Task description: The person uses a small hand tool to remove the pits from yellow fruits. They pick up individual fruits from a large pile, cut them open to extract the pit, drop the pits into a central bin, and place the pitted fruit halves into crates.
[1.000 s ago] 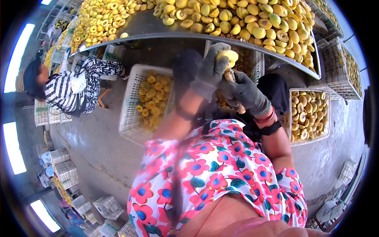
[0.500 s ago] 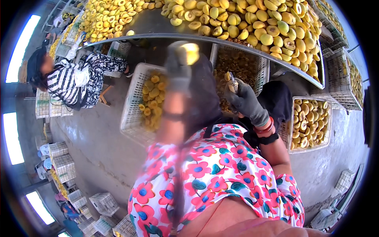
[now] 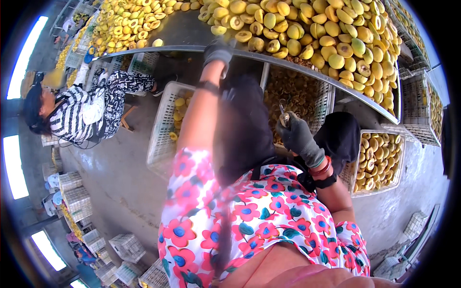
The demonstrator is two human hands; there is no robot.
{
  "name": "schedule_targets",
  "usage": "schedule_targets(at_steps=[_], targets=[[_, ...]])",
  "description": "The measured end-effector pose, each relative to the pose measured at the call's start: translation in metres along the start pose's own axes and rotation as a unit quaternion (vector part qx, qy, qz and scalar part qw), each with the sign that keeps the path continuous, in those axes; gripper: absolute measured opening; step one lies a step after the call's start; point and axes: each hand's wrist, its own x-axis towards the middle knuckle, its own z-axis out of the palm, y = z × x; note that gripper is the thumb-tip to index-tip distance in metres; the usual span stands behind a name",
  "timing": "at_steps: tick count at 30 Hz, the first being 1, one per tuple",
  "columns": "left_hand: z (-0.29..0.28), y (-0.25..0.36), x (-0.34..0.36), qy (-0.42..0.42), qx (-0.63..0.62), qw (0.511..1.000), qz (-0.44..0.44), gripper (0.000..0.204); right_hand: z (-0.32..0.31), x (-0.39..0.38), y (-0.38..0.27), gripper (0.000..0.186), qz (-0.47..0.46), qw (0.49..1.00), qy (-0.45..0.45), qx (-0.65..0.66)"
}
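Gloves blur both grips: left hand [image 3: 217, 50] fingers unclear at the fruit table [image 3: 307, 67], right hand [image 3: 297, 136] fingers clamped on a small tool [image 3: 284, 111].

Yellow fruit [image 3: 307, 29], white crates [image 3: 165, 139], grey gloves [image 3: 300, 137], pink-floral shirt [image 3: 269, 216], b/w-striped top [image 3: 72, 120].

Metal table [image 3: 192, 29], heaped yellow fruit [image 3: 307, 29]
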Motion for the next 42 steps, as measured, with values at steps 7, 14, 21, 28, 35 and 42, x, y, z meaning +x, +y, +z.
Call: schedule_targets(at_steps=[7,14,21,28,35,42], targets=[[0.042,0.01,0.068,-0.166,0.009,0.984,-0.064,0.068,-0.001,0.005,-0.009,0.011,-0.063,0.996,-0.017,-0.053],[0.05,-0.003,0.059,-0.052,-0.09,0.994,-0.033,0.078,0.003,0.012,-0.014,0.014,-0.11,0.991,-0.032,-0.068],[-0.021,0.049,-0.047,-0.072,-0.396,0.883,0.24,0.041,-0.019,0.002,-0.044,0.018,-0.084,0.995,0.023,-0.046],[-0.058,0.066,-0.161,-0.123,-0.5,0.827,0.226,0.039,-0.033,-0.001,-0.07,0.02,-0.156,0.98,0.088,-0.087],[-0.049,0.081,-0.203,-0.082,-0.528,0.815,0.225,0.044,-0.021,-0.013,-0.061,0.024,-0.213,0.957,0.104,-0.166],[-0.039,0.101,-0.226,-0.034,-0.639,0.754,0.152,0.044,-0.017,-0.022,-0.082,0.021,-0.283,0.938,0.079,-0.185]])
